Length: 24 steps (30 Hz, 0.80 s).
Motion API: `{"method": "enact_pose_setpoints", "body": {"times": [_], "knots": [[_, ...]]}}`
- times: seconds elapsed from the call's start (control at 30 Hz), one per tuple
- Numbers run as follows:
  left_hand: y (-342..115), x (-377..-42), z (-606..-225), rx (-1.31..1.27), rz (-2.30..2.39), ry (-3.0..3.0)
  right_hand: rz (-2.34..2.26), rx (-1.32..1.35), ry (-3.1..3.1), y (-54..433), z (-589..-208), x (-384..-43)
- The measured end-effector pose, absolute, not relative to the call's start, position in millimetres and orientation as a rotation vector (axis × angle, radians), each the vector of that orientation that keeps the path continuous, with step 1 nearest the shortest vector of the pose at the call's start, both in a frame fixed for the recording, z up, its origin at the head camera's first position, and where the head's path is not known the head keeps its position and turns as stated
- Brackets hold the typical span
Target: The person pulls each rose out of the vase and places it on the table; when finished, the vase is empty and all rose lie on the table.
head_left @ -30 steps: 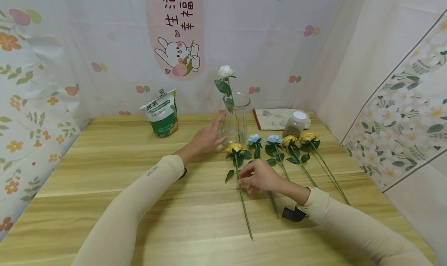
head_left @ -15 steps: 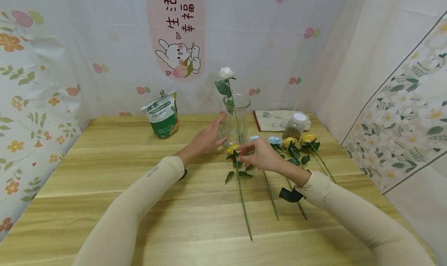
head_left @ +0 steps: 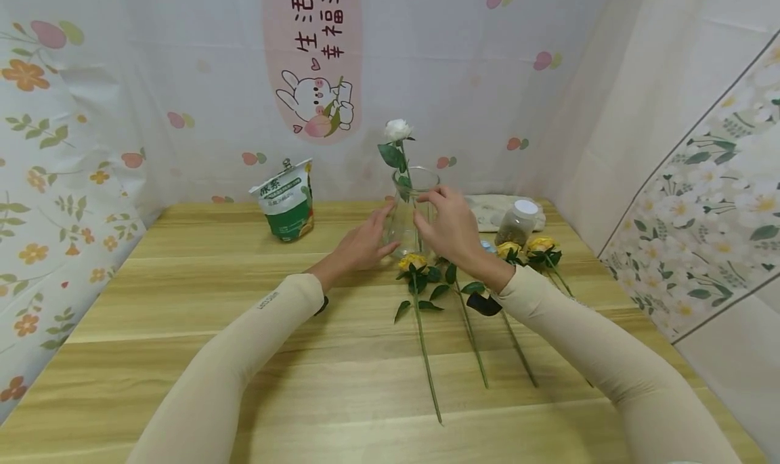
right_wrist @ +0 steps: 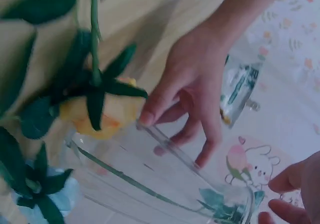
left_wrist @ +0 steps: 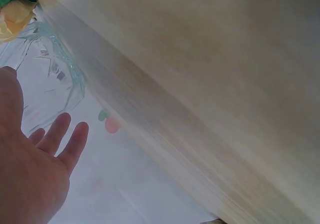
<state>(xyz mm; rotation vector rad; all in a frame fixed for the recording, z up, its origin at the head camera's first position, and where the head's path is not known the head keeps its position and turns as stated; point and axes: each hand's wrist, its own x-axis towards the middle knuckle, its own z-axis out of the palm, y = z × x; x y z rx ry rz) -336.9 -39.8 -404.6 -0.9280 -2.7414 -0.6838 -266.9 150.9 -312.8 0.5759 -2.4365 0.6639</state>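
A clear glass vase (head_left: 399,228) stands at the back of the table, with a white rose (head_left: 398,130) upright inside it, its head above the rim. My left hand (head_left: 358,243) touches the vase's left side low down, fingers extended and spread. At the vase's neck my right hand (head_left: 452,228) hovers, thumb and fingers apart; in the right wrist view its fingers (right_wrist: 286,210) are near the rim and hold nothing visible. Directly in front of the vase lies a yellow rose (head_left: 413,263), stem toward me. A blue rose (right_wrist: 50,196) beside it has its head hidden in the head view by my right hand.
Two more yellow roses, one a yellow rose (head_left: 541,246), lie at the right. Behind them stand a white-lidded jar (head_left: 518,223) and a folded cloth (head_left: 487,208). A green and white pouch (head_left: 290,210) stands back left. Patterned curtain walls (head_left: 487,112) border the table (head_left: 244,274).
My right hand has moved from the front yellow rose's stem, up past its head, to the vase's neck. That rose stays on the table. My left hand stays at the vase.
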Motion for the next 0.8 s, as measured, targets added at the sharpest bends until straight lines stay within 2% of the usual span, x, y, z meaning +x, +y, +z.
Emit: {"method": "enact_pose_setpoints", "body": {"times": [0.5,0.8], "knots": [[-41.4,-340.2,-406.8,-0.95,-0.674,-2.761,0.416,0.402,-2.683,134.0,-292.9,-309.3],[-44.5,-340.2,-406.0,-0.959,-0.666,-2.757,0.329,0.489,-2.846,133.5,-287.9,-329.8]]}}
